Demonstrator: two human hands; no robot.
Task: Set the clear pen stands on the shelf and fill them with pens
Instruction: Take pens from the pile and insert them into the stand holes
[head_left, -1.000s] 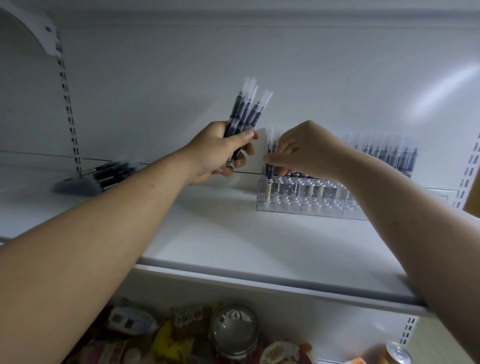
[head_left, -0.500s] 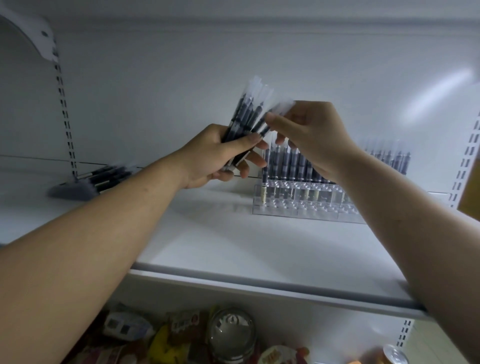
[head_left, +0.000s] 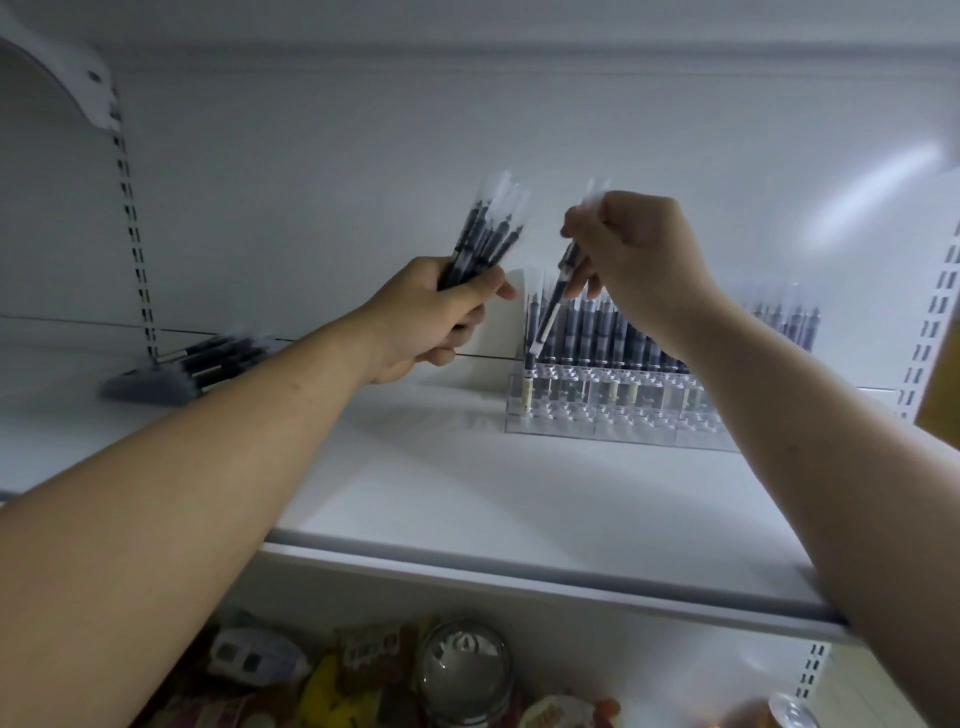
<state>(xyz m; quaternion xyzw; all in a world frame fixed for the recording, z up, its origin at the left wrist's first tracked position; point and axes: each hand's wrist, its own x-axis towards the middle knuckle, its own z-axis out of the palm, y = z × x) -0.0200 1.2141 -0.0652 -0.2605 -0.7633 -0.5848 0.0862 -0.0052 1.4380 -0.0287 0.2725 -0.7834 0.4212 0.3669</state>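
Observation:
A clear pen stand sits on the white shelf, right of centre, with several dark pens upright in its back rows. My left hand grips a bundle of dark pens with clear caps, held upright to the left of the stand. My right hand pinches a single pen, tilted, with its lower tip over the stand's left end. More pens stand behind my right forearm, which hides part of the stand.
A pile of loose dark pens lies at the shelf's back left, beside a slotted upright. Another slotted upright runs down the right side. Below the shelf lie packaged goods and a can.
My right hand drew one pen out of the bundle in my left hand and carried it right and down to the stand's left end. My left hand stayed put.

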